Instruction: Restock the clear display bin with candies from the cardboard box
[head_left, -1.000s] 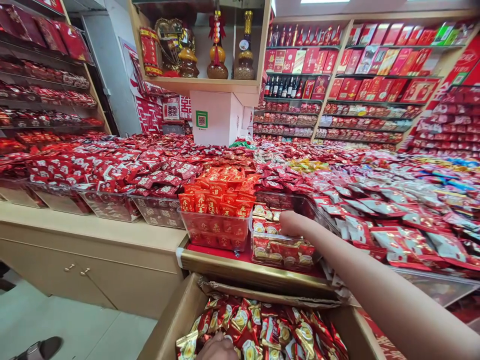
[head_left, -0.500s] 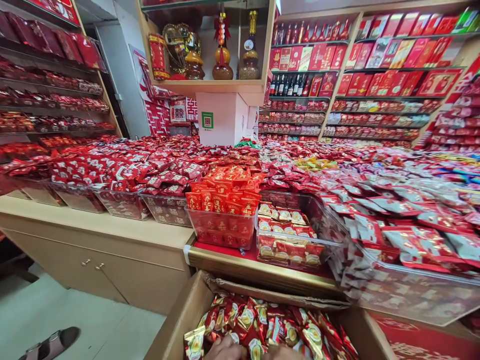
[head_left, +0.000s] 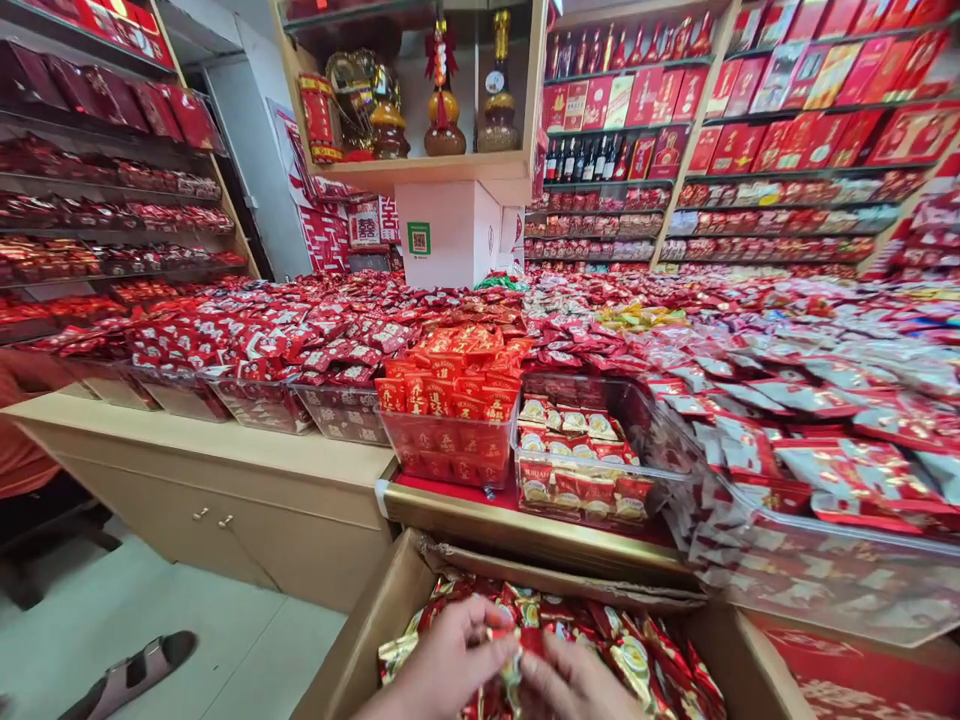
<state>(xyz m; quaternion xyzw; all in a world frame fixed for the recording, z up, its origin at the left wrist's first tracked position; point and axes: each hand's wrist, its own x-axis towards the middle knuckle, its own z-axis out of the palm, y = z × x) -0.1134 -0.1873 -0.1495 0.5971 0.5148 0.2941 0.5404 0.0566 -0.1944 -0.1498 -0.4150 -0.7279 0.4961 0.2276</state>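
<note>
My left hand (head_left: 457,655) and my right hand (head_left: 574,680) meet above an open cardboard box (head_left: 358,640). Between their pinched fingertips is a small red and gold wrapped candy (head_left: 511,668), partly covered by the thumbs and blurred. Many more red and gold packets (head_left: 634,665) fill the box beneath. Just beyond it, a clear plastic bin (head_left: 592,462) contains similar packets in neat rows, with bare space at its right side. To its left stands another clear bin (head_left: 454,450), packed with orange-red packets.
A gold-edged ledge (head_left: 525,525) runs behind the box. At right a large clear bin (head_left: 840,570) overflows with silver-red packets. The wooden cabinet (head_left: 195,490) stretches left. A sandaled foot (head_left: 142,670) rests on the floor, and a person's orange sleeve (head_left: 26,420) shows at the left edge.
Both hands have risen from low among the packets and come together, with a wrapped candy now showing between them. The camera view has shifted slightly left.
</note>
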